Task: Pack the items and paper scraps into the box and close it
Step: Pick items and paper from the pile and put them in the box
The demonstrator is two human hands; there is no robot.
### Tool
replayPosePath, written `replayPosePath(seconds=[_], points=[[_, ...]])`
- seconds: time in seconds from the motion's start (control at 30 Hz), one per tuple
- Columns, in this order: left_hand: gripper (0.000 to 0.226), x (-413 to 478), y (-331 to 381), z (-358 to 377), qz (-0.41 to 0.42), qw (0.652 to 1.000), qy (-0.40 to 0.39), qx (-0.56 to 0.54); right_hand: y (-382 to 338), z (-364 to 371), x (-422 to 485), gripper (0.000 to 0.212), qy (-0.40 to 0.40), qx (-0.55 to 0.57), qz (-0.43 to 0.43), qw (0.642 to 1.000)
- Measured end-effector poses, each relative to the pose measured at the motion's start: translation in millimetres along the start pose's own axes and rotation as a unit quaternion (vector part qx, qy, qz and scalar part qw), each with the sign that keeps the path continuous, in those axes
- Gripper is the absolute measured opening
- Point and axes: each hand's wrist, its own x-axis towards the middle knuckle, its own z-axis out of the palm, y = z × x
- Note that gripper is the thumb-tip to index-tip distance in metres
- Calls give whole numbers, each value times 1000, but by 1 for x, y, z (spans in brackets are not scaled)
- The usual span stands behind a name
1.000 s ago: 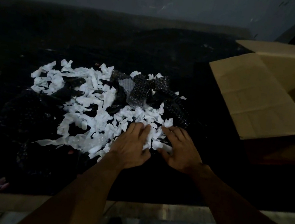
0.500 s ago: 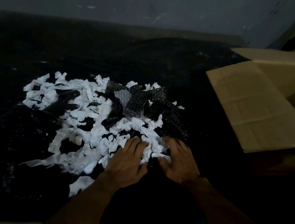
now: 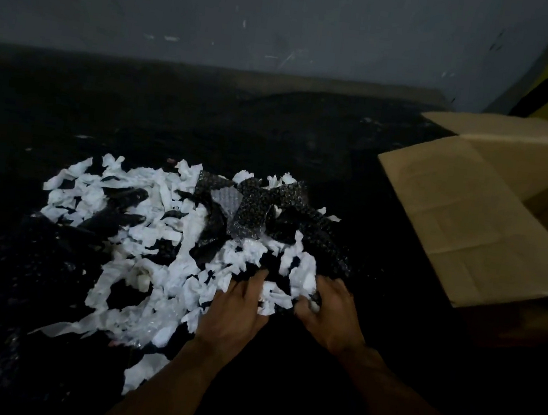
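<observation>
A heap of white paper scraps (image 3: 144,236) is spread over a dark surface, mixed with pieces of dark bubble wrap (image 3: 254,212). My left hand (image 3: 235,313) and my right hand (image 3: 332,314) sit side by side at the heap's near right edge, fingers curled into the scraps and pinching a clump of paper between them. An open cardboard box (image 3: 543,192) stands at the right, its big flap (image 3: 463,230) folded out toward the heap. In the dim light I cannot make out any other items in the pile.
The dark table (image 3: 174,112) runs back to a grey wall (image 3: 254,15). One stray scrap (image 3: 142,370) lies near my left forearm. A pale table edge shows at the bottom right. Yellow and black stripes are at the top right corner.
Both hands went from lying flat on the scraps to curling their fingers and bunching paper together. The camera tilted, so the pile and box now sit lower in view.
</observation>
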Motion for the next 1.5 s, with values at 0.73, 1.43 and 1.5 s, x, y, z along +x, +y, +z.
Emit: replayPosePath(seconds=[0.73, 1.43, 1.5], points=[[86, 47, 51, -241, 126, 951, 240, -151, -105, -188, 80, 33, 184, 151, -79, 968], [88, 140, 288, -254, 371, 883, 174, -227, -20, -369, 33, 17, 374, 37, -21, 926], [88, 148, 322, -240, 380, 877, 161, -246, 7, -389, 22, 10, 379, 34, -5, 925]])
